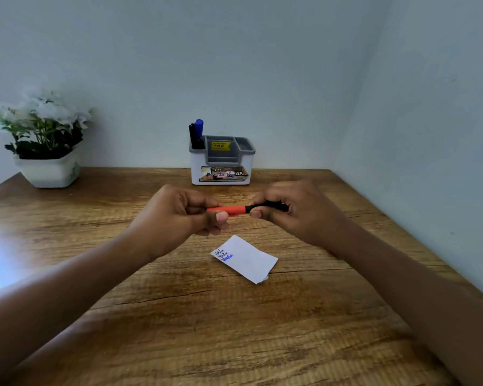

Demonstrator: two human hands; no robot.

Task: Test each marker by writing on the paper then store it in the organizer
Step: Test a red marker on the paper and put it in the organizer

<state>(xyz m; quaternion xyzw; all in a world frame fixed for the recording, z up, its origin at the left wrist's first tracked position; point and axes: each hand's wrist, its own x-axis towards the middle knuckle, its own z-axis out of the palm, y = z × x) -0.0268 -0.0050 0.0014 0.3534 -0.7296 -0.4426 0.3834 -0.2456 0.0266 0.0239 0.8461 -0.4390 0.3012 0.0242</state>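
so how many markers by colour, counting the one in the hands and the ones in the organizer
red marker, held between the left hand and right hand: 1
blue marker, in the organizer: 1
black marker, in the organizer: 1
total: 3

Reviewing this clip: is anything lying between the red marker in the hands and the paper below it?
Nothing visible does. The red marker is held level by the left hand and right hand above the table, its cap not yet off; the paper lies uncovered just nearer the person.
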